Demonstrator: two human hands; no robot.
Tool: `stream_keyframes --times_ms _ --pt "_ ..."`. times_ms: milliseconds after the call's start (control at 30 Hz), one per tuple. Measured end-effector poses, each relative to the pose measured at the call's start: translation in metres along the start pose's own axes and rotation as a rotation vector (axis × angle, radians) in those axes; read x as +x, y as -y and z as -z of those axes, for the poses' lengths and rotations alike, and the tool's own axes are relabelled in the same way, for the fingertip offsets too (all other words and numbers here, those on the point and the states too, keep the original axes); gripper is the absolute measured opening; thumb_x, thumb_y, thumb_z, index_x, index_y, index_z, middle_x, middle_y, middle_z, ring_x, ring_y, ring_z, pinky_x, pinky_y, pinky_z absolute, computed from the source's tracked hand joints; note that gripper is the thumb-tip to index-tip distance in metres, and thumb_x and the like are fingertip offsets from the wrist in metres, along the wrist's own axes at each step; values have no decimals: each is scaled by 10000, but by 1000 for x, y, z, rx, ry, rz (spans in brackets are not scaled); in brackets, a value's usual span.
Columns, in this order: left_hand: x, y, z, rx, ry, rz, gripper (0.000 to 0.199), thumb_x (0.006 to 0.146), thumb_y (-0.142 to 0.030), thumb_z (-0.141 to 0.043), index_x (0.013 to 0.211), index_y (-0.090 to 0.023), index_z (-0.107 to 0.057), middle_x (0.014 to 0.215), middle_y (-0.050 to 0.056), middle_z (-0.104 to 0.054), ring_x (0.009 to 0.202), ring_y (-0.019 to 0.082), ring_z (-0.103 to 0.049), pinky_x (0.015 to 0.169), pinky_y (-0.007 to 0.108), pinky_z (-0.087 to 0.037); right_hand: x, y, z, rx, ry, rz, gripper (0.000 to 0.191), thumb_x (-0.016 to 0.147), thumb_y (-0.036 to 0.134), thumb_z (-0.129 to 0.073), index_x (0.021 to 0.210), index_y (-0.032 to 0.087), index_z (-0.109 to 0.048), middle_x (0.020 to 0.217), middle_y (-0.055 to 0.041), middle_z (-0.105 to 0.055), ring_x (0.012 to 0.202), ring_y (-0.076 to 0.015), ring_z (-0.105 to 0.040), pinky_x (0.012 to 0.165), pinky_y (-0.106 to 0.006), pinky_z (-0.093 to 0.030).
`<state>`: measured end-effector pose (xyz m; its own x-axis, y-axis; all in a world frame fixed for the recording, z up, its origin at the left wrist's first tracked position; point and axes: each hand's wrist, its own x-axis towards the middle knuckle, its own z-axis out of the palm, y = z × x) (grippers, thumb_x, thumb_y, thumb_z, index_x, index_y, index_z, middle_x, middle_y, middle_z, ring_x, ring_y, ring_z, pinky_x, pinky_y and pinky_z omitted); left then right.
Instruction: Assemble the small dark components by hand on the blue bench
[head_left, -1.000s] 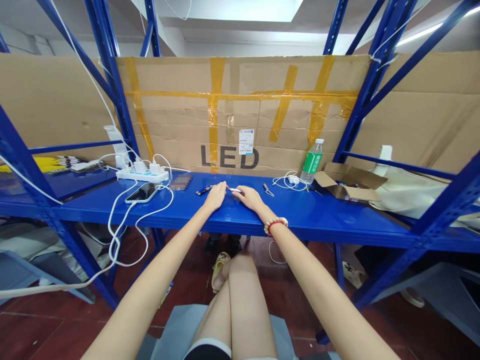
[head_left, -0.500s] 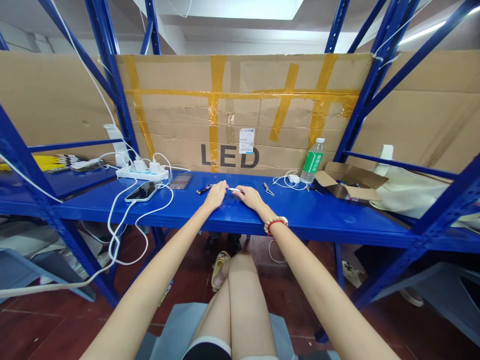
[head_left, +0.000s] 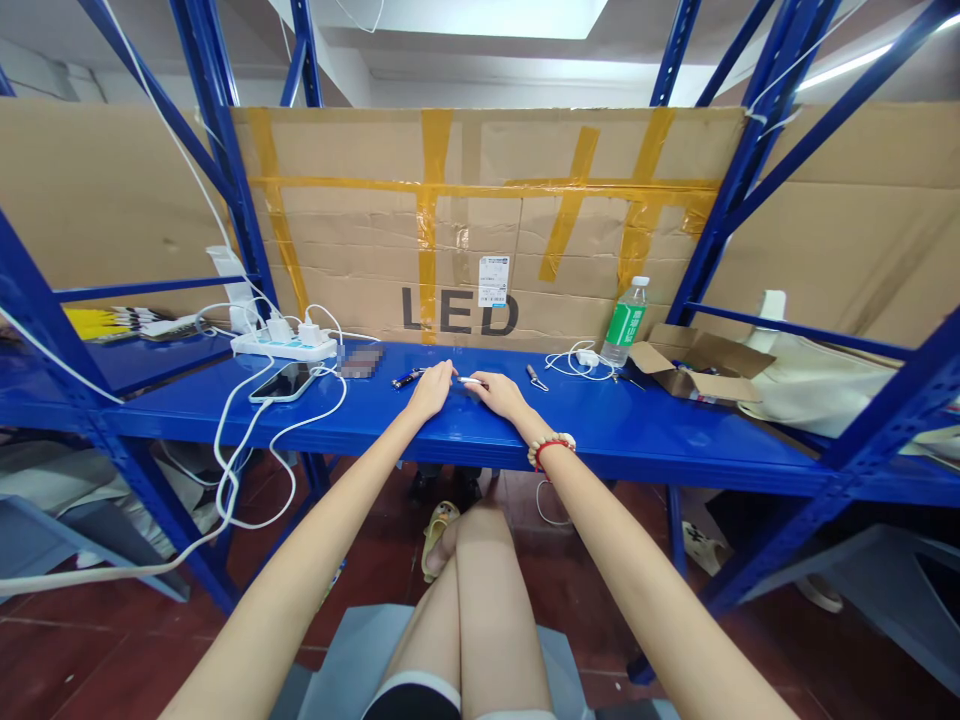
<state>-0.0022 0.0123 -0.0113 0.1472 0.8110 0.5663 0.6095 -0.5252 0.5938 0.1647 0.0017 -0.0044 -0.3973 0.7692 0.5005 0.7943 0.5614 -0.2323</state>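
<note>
On the blue shelf top (head_left: 480,425), my right hand (head_left: 501,392) is closed around a slim white pen-like stick (head_left: 472,380), whose tip points left. My left hand (head_left: 431,391) lies just across a narrow gap from that tip. Its fingers are pressed together, and whatever they hold is hidden. Beside the left hand are small dark-blue and metallic pieces (head_left: 406,380), too small to name. To the right of my right hand lies a small dark piece with a silver clip-like part (head_left: 536,378).
A white power strip (head_left: 285,347) with chargers and a phone (head_left: 285,383) sit at the left, cables looping over the front edge. Rightward are a coiled white cable (head_left: 581,360), a green-labelled bottle (head_left: 625,322) and an open carton (head_left: 701,362). A cardboard panel (head_left: 360,240) stands behind.
A small gap has opened between my left fingers and the white stick; the blue section seen there earlier no longer shows. Otherwise both hands are nearly where they were.
</note>
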Motion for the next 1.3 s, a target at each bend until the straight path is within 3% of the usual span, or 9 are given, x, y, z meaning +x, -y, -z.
stream_keyframes --times_ms 400,833,1300 --pt "-1 -2 1 13 -3 -11 469 937 -345 -160 784 -186 -574 719 35 -583 782 189 -540 835 321 -388 -1 0 1 -9 -40 -22 305 935 377 -364 915 218 -624 904 -28 -678 810 -150 -592 635 -214 -338" --pt "0 -1 0 13 -4 2 473 940 -361 -163 800 -191 -582 733 28 -591 792 179 -549 818 296 -397 -1 2 2 11 -23 -40 335 874 477 -442 846 212 -646 778 -16 -672 708 -138 -581 583 -211 -322" --pt "-1 -3 1 6 1 -6 456 935 -355 -166 775 -194 -562 715 27 -580 781 183 -547 835 311 -385 0 0 1 4 -59 -31 310 910 424 -403 942 234 -646 929 -24 -690 817 -155 -607 644 -218 -366"
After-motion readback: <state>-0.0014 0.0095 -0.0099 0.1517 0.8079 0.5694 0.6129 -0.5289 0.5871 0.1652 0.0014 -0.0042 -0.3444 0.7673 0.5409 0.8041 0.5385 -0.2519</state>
